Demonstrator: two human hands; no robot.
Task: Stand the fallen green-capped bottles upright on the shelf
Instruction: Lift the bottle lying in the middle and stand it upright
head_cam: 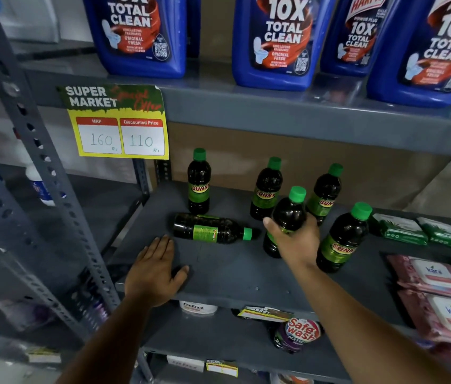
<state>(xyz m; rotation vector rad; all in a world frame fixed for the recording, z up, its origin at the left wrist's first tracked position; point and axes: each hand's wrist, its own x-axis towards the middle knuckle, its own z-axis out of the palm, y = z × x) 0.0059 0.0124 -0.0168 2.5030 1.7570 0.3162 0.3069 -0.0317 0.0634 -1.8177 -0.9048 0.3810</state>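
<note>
Right hand (pixel 296 241) wrapped round a green-capped bottle (pixel 288 217), setting it upright; left hand (pixel 155 268) flat, empty, bracing on shelf (pixel 232 275) beside last fallen bottle (pixel 213 228)

The blue cleaner jugs (pixel 274 42) are cut off at the top edge.

I read "10X TOTAL CLEAN" on the blue jugs (pixel 279 42), "SUNNY" on the green-capped bottles (pixel 199 187), "SUPER MARKET", MRP 160, Discounted Price 110 on the price sign (pixel 116 123), "kara" on pink packs (pixel 437 275) and "Safewash" on a pouch (pixel 299 332).
</note>
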